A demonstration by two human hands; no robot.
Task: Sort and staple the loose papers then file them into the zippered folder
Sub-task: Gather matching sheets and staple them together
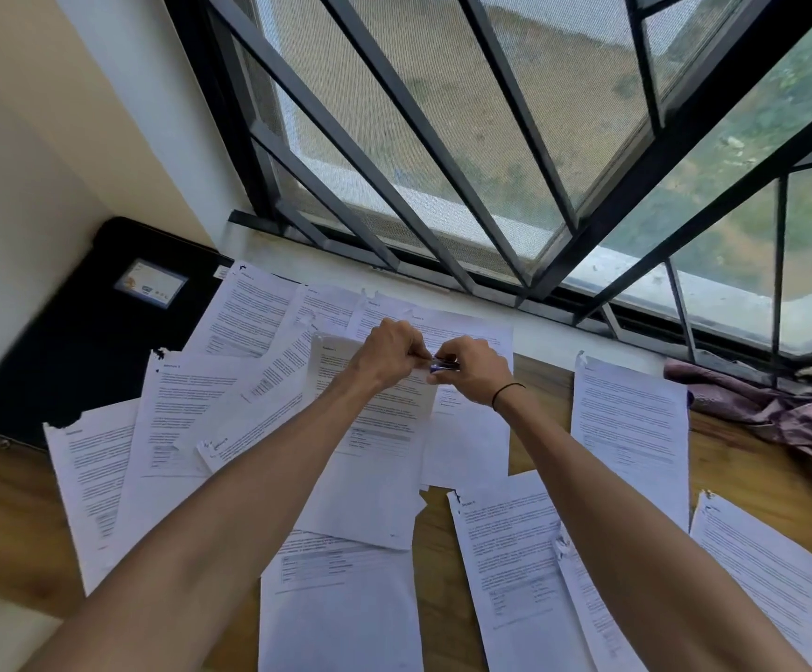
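Several printed white sheets lie spread over the wooden table (530, 380). My left hand (389, 354) pinches the top right corner of a sheet set (370, 458) lifted off the pile. My right hand (471, 371) grips a small blue and silver stapler (444, 366) pressed against that same corner; both hands touch there. The black zippered folder (79, 341), with a small card label on its cover, lies flat at the far left beside the wall.
More loose sheets (629, 429) lie right of my arms and others (341, 603) near the front edge. A crumpled purple cloth (782, 414) sits at the right by the barred window (442, 162). A cream wall stands at the left.
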